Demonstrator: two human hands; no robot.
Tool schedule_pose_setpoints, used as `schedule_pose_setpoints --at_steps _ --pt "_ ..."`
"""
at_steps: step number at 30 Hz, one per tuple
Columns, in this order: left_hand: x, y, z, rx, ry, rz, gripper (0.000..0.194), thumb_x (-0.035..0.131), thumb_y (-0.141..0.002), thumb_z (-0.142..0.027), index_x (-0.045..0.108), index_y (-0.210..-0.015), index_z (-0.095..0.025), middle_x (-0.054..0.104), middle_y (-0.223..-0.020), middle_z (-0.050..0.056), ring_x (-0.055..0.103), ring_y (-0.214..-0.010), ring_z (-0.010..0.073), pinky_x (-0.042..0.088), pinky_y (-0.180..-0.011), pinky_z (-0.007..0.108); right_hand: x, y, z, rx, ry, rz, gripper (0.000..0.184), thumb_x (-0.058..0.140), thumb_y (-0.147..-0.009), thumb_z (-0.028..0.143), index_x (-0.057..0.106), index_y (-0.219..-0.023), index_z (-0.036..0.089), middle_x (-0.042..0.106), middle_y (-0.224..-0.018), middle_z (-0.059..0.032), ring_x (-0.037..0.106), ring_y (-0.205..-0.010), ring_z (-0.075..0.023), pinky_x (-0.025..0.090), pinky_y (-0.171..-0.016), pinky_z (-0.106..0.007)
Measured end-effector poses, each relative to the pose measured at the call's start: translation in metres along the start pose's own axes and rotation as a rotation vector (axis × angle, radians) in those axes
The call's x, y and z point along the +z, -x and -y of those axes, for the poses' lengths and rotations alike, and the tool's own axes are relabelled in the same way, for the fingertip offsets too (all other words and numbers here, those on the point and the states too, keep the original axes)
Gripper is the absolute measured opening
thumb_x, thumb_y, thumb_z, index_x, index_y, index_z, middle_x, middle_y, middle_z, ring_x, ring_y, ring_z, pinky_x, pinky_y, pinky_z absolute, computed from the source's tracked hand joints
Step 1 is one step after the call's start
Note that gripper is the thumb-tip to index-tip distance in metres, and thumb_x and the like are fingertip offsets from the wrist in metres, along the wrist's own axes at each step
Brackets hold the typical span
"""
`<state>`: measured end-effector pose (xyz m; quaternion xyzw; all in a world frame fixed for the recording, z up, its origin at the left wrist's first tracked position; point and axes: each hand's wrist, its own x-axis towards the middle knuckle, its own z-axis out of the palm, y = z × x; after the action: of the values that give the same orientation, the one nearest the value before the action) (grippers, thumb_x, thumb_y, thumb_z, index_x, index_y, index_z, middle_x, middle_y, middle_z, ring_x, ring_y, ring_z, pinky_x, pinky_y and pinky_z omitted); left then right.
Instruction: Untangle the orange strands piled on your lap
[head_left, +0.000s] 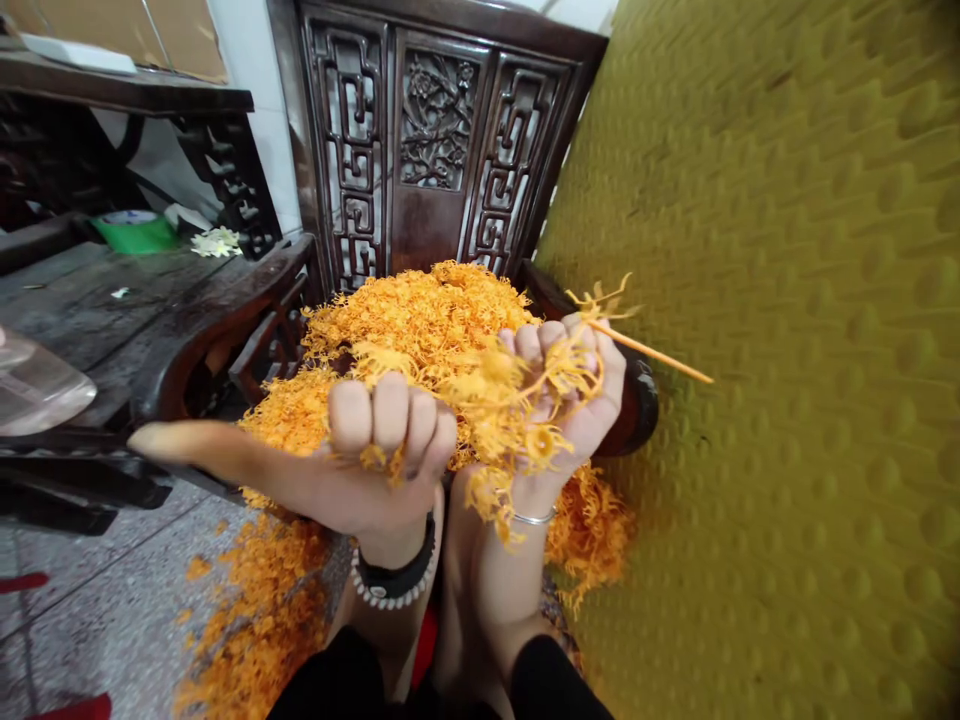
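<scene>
My left hand (382, 450) clenches a tuft of orange strands (375, 458), and my right hand (559, 410) curls around a looser tangle (517, 400) — a thin orange stick (649, 350) pokes out — above the heap (405, 330) on the carved wooden chair (435, 130).

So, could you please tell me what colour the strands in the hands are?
The strands are golden orange, best in the head view.

A dark carved wooden chair back (435, 150) with lattice panels stands against a white wall (256, 130), its heavy armrest (225, 335) curving toward the viewer. Left of it lie a worn dark wooden tabletop (127, 305) and a shelf (120, 88). The floor (97, 570) is speckled terrazzo. An olive-yellow dimpled surface (780, 300), seemingly padded, fills the right.
</scene>
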<state>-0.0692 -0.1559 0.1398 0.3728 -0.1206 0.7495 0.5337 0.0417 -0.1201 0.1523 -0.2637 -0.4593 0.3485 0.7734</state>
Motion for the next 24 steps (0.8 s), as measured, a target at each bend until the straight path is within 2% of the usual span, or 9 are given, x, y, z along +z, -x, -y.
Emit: schedule_pose_setpoints --at_steps 2,7,10,12,15,16,18,21,24 --pt "0.003 0.002 0.003 0.015 -0.094 -0.009 0.066 0.040 -0.078 -0.069 0.016 -0.045 -0.017 0.021 -0.044 -0.005 0.029 -0.032 0.0042 0.035 -0.033 0.021 0.003 0.003 0.001 0.022 0.146 -0.019 0.032 0.031 -0.084 0.039 0.019 -0.061 0.022 0.020 -0.057 0.0036 0.034 -0.049 -0.0128 0.041 -0.058 -0.033" --pt "0.020 0.008 0.004 0.085 -0.459 -0.233 0.058 0.047 -0.087 -0.044 0.022 -0.044 -0.014 0.049 -0.063 -0.002 0.046 -0.038 0.0023 0.041 -0.041 0.021 -0.007 0.004 -0.001 -0.048 0.377 -0.047 0.027 0.033 -0.087 0.042 0.034 -0.069 0.022 0.035 -0.065 0.0006 0.042 -0.055 -0.0115 0.040 -0.054 -0.028" --pt "0.025 0.008 0.000 0.129 -0.477 -0.249 0.056 0.045 -0.088 -0.044 0.025 -0.044 -0.015 0.036 -0.049 -0.004 0.033 -0.034 0.0023 0.034 -0.033 0.018 -0.012 0.004 0.000 -0.164 0.365 -0.044 0.025 0.036 -0.090 0.037 0.045 -0.072 0.022 0.044 -0.068 -0.0003 0.047 -0.059 -0.0108 0.040 -0.053 -0.025" --pt "0.022 0.007 0.001 0.141 -0.520 -0.202 0.052 0.048 -0.087 -0.041 0.032 -0.045 -0.016 0.026 -0.043 -0.005 0.028 -0.035 0.0039 0.029 -0.032 0.017 -0.013 0.004 0.003 -0.205 0.331 -0.019 0.024 0.038 -0.091 0.033 0.049 -0.073 0.022 0.047 -0.068 0.0000 0.048 -0.060 -0.0103 0.042 -0.056 -0.025" --pt "0.011 0.002 0.009 0.088 -0.788 -0.067 0.015 0.060 -0.082 -0.032 0.062 -0.074 -0.020 0.056 -0.062 -0.002 0.042 -0.043 0.0049 0.037 -0.038 0.019 -0.015 0.005 0.006 -0.178 0.277 0.060 0.024 0.041 -0.090 0.032 0.050 -0.071 0.021 0.047 -0.068 0.0006 0.048 -0.059 -0.0098 0.043 -0.059 -0.026" --pt "0.006 0.000 0.013 0.042 -0.889 0.006 0.015 0.061 -0.081 -0.030 0.064 -0.094 -0.023 0.064 -0.076 -0.001 0.046 -0.046 0.0052 0.040 -0.041 0.020 -0.016 0.005 0.006 -0.165 0.259 0.076 0.025 0.041 -0.090 0.033 0.049 -0.070 0.021 0.045 -0.067 0.0008 0.047 -0.058 -0.0100 0.043 -0.059 -0.026" --pt "-0.004 -0.004 0.020 -0.059 -1.027 0.175 0.038 0.059 -0.083 -0.029 0.056 -0.120 -0.026 0.068 -0.097 0.001 0.051 -0.050 0.0060 0.045 -0.047 0.021 -0.019 0.005 0.006 -0.151 0.221 0.084 0.029 0.041 -0.089 0.039 0.045 -0.067 0.022 0.041 -0.063 0.0013 0.045 -0.055 -0.0106 0.042 -0.057 -0.027" --pt "-0.014 -0.008 0.026 -0.105 -1.098 0.312 0.041 0.060 -0.081 -0.029 0.056 -0.122 -0.025 0.069 -0.108 0.003 0.055 -0.056 0.0075 0.051 -0.060 0.023 -0.024 0.003 0.005 -0.146 0.162 0.088 0.033 0.040 -0.088 0.044 0.042 -0.064 0.022 0.037 -0.059 0.0021 0.039 -0.049 -0.0106 0.042 -0.055 -0.028" --pt "-0.016 -0.008 0.029 0.015 -1.133 0.274 0.036 0.066 -0.077 -0.026 0.064 -0.113 -0.023 0.071 -0.101 0.003 0.054 -0.057 0.0074 0.050 -0.062 0.023 -0.025 0.001 0.004 -0.133 0.125 0.104 0.031 0.043 -0.088 0.042 0.043 -0.065 0.022 0.037 -0.061 0.0019 0.038 -0.049 -0.0098 0.042 -0.054 -0.027"
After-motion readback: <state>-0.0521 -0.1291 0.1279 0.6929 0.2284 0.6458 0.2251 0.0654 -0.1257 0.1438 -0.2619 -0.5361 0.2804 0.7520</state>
